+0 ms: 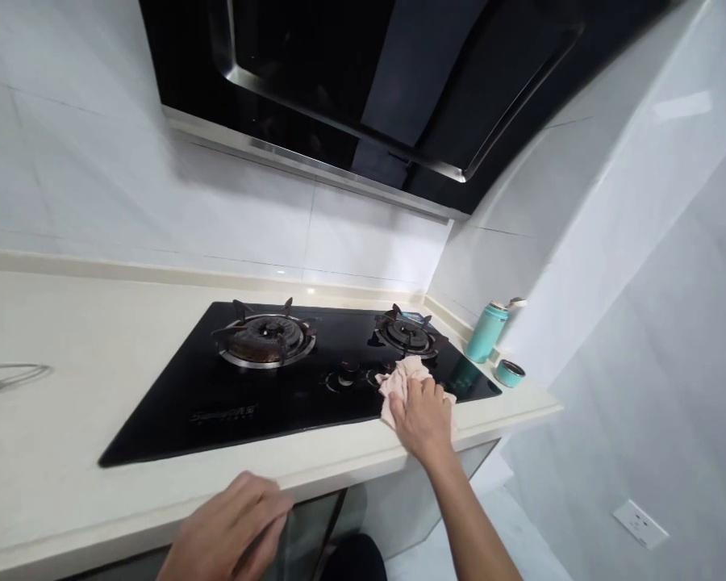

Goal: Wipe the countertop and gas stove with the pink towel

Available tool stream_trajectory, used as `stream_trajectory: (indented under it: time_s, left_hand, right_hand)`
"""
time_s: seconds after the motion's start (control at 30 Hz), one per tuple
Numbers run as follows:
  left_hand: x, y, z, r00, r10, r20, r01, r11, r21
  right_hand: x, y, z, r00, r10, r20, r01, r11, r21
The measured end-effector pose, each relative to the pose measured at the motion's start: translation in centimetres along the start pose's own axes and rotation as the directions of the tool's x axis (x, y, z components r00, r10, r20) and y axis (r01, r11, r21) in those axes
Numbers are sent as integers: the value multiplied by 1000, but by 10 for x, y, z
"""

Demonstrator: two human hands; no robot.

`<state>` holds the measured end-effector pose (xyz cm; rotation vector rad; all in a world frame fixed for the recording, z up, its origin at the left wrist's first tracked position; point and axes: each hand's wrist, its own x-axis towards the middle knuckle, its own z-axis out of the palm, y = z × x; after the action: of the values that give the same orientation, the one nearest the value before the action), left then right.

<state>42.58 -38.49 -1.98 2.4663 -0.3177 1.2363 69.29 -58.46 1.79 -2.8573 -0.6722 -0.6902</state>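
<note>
A crumpled pale pink cloth [406, 373] lies on the front right of the black glass gas hob [218, 436], partly over its front edge. My right hand [424, 415] presses down on the cloth with its fingers closed round it. Beside the cloth is a control knob [348, 373]. The right burner [408, 332] sits just behind it, and the left burner [269, 337] is farther left. My left hand [227, 528] is by the counter's front edge, its fingers curled together with nothing visible in them.
On the right of the counter [54, 355] stands a turquoise flask [487, 332], with its turquoise cup-like lid [509, 373] near it. A black range hood [315, 89] overhangs the hob. A thin wire loop [12, 374] shows at the left edge. The right wall bears a socket [640, 523].
</note>
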Motion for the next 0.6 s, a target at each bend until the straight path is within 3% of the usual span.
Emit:
stream_trajectory:
  time_s: [0.07, 0.13, 0.2, 0.27, 0.37, 0.47, 0.6]
  left_hand:
    - [34, -4, 4, 1000, 4, 20, -3, 1000, -20]
    - [53, -13, 4, 1000, -12, 20, 12, 1000, -9]
    - [58, -27, 5, 999, -34, 5, 33, 998, 52]
    - [53, -45, 7, 999, -52, 5, 51, 988, 149]
    - [36, -68, 13, 992, -114, 51, 98, 964, 249]
    - [24, -77, 18, 982, -157, 102, 122, 951, 282]
    - [19, -74, 24, 979, -168, 118, 122, 937, 326]
  right_hand:
    - [-10, 1, 1, 1000, -2, -30, 5, 993, 118]
    - [-16, 14, 2, 997, -51, -50, 66, 935, 349]
    - [-17, 38, 3, 992, -108, -58, 121, 778, 616]
    - [-11, 75, 7, 994, -84, -71, 108, 629, 770]
    - [14, 140, 17, 977, 189, -102, -40, 628, 777]
    - [61, 198, 29, 890, 450, -80, -263, 647, 716]
    - [139, 235, 36, 820, 570, -59, -398, 641, 656]
